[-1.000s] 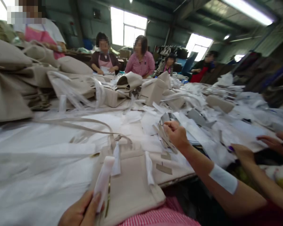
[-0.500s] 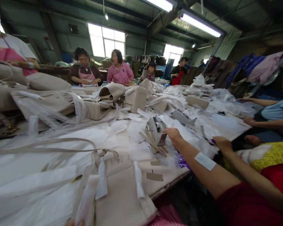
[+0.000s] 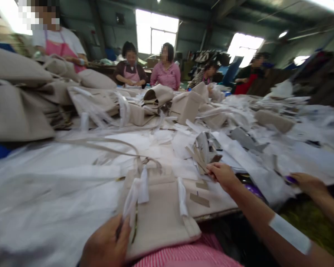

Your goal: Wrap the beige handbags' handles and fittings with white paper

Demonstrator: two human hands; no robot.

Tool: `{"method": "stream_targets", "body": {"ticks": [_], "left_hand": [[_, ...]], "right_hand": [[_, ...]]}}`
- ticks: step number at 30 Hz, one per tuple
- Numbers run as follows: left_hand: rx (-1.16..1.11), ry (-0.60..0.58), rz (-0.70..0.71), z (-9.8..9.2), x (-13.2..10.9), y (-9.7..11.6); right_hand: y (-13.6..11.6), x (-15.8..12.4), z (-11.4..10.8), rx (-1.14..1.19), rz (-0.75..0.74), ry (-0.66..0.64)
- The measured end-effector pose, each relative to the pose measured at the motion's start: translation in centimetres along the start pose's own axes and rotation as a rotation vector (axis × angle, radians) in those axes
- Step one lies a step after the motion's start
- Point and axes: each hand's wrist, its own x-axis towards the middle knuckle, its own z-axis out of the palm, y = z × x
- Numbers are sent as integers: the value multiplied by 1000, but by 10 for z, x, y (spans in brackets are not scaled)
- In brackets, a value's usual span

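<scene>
In the lower centre lies a flat beige bag [image 3: 161, 215], with narrow white wrapping around its straps. My left hand [image 3: 107, 239] is closed on the bag's left edge beside the wrapped strap [image 3: 131, 196]. A thin gold-coloured edge, perhaps a zip, shows by my fingers. My right hand [image 3: 221, 173] reaches out to the right, fingers pinched at the lower end of a fan of beige strips [image 3: 198, 157]. A grey curved bundle [image 3: 204, 142] stands against the strips. Two short tan pieces [image 3: 199, 200] lie between the bag and my right hand.
Another person's hand [image 3: 307, 183] with something purple is at the right. Beige bags [image 3: 187, 105] and plastic wrapping are piled across the table's far side. White sheets [image 3: 72, 207] cover the left. A long strap [image 3: 114, 146] curves behind the bag. Several people work beyond.
The view has turned left, so the scene shifts right. My left hand has come further into view at the bag's edge. My right hand has moved slightly nearer, at the strips' lower end.
</scene>
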Motion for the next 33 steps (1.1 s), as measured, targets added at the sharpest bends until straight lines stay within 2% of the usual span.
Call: {"method": "stream_targets", "body": {"ticks": [3, 6, 9, 12, 15, 19, 23, 27, 33], "left_hand": [[155, 1, 39, -2, -2, 10], [224, -9, 49, -4, -2, 16], [262, 5, 83, -6, -5, 19], [287, 8, 123, -6, -11, 19], [314, 28, 127, -5, -14, 17], [318, 75, 112, -1, -14, 16], [309, 176, 136, 2, -15, 11], [279, 143, 206, 1, -16, 7], [115, 84, 72, -1, -10, 9]], "right_hand": [[-26, -50, 47, -93, -125, -391], [-53, -104, 99, -112, -174, -758], [-71, -140, 147, -94, -120, -914], [-74, -149, 180, -131, -23, -896], [-66, -144, 192, -226, -6, -824], [-52, -139, 191, -301, -65, -803], [-51, -141, 190, -303, -51, -805], [-54, -143, 190, -307, -77, -795], [-46, -144, 178, -326, -285, -775]]}}
